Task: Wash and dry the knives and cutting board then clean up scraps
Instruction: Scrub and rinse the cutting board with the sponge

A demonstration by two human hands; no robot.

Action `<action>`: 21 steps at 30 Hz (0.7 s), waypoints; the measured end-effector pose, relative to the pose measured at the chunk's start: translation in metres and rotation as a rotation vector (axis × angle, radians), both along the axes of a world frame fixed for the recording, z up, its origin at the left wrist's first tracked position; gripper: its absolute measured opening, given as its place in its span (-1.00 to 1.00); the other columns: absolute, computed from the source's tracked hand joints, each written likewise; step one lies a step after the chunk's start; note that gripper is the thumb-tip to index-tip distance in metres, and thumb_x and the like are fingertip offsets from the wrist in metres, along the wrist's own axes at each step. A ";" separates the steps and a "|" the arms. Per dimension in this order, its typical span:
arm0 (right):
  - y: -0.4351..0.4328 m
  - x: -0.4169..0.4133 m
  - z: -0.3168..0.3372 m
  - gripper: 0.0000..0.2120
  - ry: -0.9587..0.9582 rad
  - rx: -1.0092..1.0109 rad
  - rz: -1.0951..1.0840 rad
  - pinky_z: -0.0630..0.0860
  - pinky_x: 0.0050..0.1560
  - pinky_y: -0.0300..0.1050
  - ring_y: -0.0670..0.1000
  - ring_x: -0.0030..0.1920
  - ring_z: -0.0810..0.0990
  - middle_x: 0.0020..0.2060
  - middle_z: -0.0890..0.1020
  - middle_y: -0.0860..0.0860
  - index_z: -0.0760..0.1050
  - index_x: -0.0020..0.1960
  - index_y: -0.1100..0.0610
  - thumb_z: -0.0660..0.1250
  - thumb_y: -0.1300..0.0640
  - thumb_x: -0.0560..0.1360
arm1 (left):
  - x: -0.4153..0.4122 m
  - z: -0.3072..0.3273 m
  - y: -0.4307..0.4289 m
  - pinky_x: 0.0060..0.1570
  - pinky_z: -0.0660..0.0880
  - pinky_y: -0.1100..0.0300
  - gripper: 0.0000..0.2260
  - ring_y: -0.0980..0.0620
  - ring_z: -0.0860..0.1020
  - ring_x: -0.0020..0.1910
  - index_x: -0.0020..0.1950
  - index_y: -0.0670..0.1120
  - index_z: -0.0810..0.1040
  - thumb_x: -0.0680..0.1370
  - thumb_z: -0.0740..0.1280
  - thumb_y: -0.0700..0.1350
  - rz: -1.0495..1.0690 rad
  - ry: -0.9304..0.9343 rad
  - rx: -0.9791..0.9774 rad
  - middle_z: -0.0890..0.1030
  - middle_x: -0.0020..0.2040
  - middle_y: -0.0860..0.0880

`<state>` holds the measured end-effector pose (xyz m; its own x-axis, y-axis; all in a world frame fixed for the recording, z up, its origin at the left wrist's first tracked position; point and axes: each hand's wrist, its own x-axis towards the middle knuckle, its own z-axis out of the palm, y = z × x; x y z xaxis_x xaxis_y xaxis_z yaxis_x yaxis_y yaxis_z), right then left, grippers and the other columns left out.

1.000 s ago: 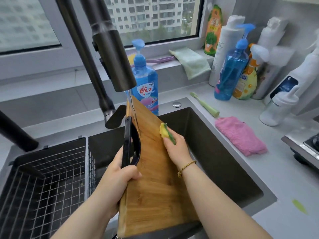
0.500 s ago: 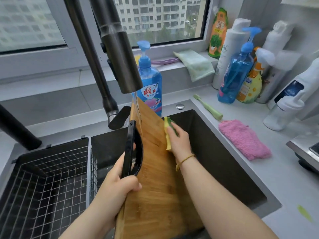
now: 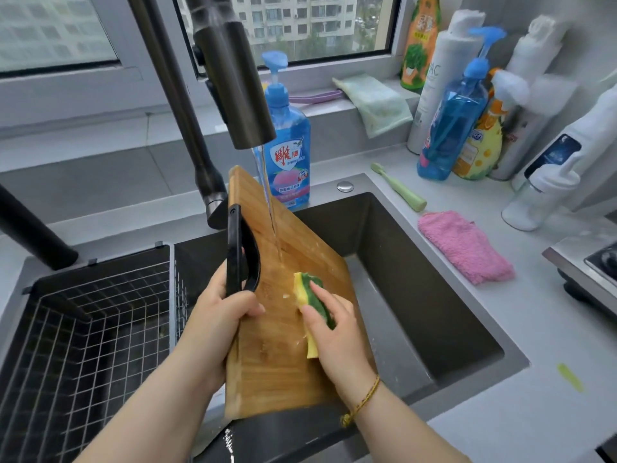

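Left hand gripping cutting board handle; right hand clutching sponge (bracelet on wrist).

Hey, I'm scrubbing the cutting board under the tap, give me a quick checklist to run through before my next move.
1. Left hand grips the cutting board by its black handle: ok.
2. Water from the faucet lands on the board: ok.
3. Right hand presses the sponge against the board's face: ok.
4. Board's back face scrubbed: cannot tell, it is hidden.
5. Pink cloth on the counter, ready for drying: ok.
6. Green scrap on the counter cleared: not ok.
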<state>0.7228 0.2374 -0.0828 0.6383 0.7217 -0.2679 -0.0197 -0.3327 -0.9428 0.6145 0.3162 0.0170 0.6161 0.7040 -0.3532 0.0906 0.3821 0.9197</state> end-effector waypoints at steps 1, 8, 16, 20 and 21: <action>-0.002 0.002 -0.001 -0.63 -0.005 -0.008 -0.020 0.23 0.13 -0.47 -0.18 0.13 0.34 0.15 0.31 -0.09 0.35 0.34 -0.01 0.21 0.10 0.55 | 0.000 0.000 -0.001 -0.30 0.50 0.11 -0.58 -0.08 0.53 -0.24 -0.24 0.22 0.59 0.23 0.25 -0.33 0.019 0.001 -0.005 0.56 -0.14 -0.14; -0.006 -0.010 -0.002 -0.62 0.032 -0.051 0.030 0.19 0.17 -0.44 -0.14 0.11 0.32 0.19 0.33 -0.04 0.38 0.33 -0.01 0.25 0.13 0.52 | -0.006 -0.001 -0.010 -0.30 0.44 0.12 -0.53 -0.05 0.52 -0.22 0.17 0.12 0.39 0.48 0.10 -0.41 0.145 0.022 -0.051 0.55 -0.16 -0.07; -0.005 -0.001 -0.025 -0.63 0.145 -0.226 -0.135 0.46 -0.01 -0.21 -0.01 -0.11 0.50 0.09 0.51 0.06 0.41 0.32 0.05 0.20 0.02 0.54 | -0.023 0.004 -0.010 -0.25 0.44 0.10 -0.51 -0.07 0.51 -0.13 0.17 0.14 0.40 0.47 0.10 -0.41 0.165 0.032 -0.044 0.54 -0.07 -0.05; 0.006 -0.013 -0.014 -0.61 0.008 -0.149 -0.003 0.29 0.12 -0.37 -0.12 0.11 0.34 0.26 0.30 -0.02 0.32 0.38 -0.01 0.19 0.08 0.56 | -0.033 0.009 -0.002 -0.29 0.40 0.11 -0.53 -0.07 0.50 -0.16 0.16 0.14 0.42 0.46 0.13 -0.38 0.172 0.036 -0.033 0.54 -0.08 -0.06; 0.007 -0.012 -0.016 -0.62 -0.014 -0.132 -0.014 0.30 0.13 -0.38 -0.13 0.11 0.33 0.27 0.31 -0.02 0.32 0.37 0.00 0.19 0.09 0.56 | -0.035 0.010 -0.001 -0.30 0.41 0.11 -0.58 -0.08 0.51 -0.18 0.10 0.13 0.46 0.42 0.19 -0.34 0.158 0.038 -0.027 0.55 -0.10 -0.06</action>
